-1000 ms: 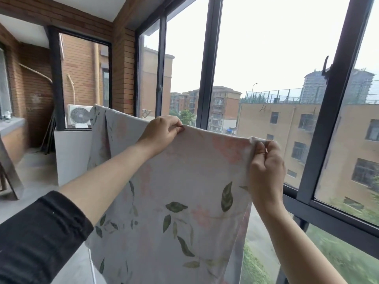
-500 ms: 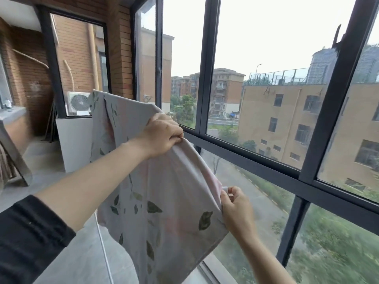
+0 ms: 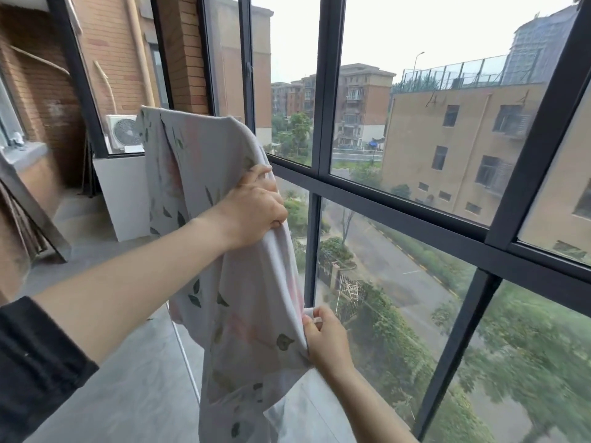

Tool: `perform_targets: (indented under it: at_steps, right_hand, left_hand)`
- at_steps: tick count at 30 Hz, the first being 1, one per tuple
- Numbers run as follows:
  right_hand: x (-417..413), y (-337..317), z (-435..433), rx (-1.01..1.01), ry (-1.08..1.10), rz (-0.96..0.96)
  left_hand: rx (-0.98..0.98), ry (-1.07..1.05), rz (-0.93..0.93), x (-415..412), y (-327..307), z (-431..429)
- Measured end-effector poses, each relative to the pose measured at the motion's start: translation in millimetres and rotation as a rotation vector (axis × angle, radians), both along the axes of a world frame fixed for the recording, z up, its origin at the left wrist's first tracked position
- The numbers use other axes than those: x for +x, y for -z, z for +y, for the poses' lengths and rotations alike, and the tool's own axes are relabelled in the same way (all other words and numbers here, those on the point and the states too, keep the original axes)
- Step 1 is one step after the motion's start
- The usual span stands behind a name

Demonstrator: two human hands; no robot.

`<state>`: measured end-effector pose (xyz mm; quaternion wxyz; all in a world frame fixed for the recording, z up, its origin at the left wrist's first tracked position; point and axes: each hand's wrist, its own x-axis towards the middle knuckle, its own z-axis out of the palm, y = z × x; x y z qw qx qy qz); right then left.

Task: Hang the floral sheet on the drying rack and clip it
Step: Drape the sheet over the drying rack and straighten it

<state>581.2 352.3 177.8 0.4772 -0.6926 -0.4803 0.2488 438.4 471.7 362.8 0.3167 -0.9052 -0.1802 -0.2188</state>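
Note:
The floral sheet (image 3: 246,302), pale with green leaves and pink blotches, hangs in front of me, its far end draped high at the left over something hidden beneath it. My left hand (image 3: 252,209) grips a bunched fold of the sheet near its upper edge. Lower down, my right hand (image 3: 326,342) pinches the sheet's right edge between thumb and fingers. A thin white rod of the drying rack (image 3: 185,353) shows below the cloth at the left. No clip is visible.
A dark-framed window wall (image 3: 323,161) runs along the right, close behind the sheet. A white low wall (image 3: 118,193) with an air-conditioner unit (image 3: 123,132) stands at the back left. Grey floor (image 3: 128,394) lies below; leaning boards stand at the far left.
My right hand has dropped from the sheet's top edge down its right side. My left hand has lowered a little, and the sheet now hangs bunched instead of stretched flat.

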Motion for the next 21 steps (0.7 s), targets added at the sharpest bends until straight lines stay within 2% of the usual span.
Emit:
perform_targets:
  at_steps: [4, 9, 13, 17, 20, 21]
  right_hand:
    - [-3, 13, 2, 0.039, 0.033, 0.065]
    - [19, 7, -6, 0.222, 0.227, 0.233]
    - [48, 2, 0, 0.282, 0.334, 0.264]
    - [76, -12, -1, 0.386, 0.251, 0.304]
    - [78, -7, -6, 0.263, 0.207, 0.154]
    - [75, -1, -6, 0.202, 0.231, 0.171]
  left_hand:
    - [0.011, 0.044, 0.060, -1, 13, -4]
    - [-0.030, 0.148, -0.137, -16, 20, -2]
    - [-0.037, 0.109, -0.146, -19, 21, -6]
    - [-0.001, 0.056, -0.145, -17, 16, -7]
    - [0.077, 0.005, -0.103, -12, 8, -3]
    - [0.096, -0.007, -0.085, -9, 5, -1]
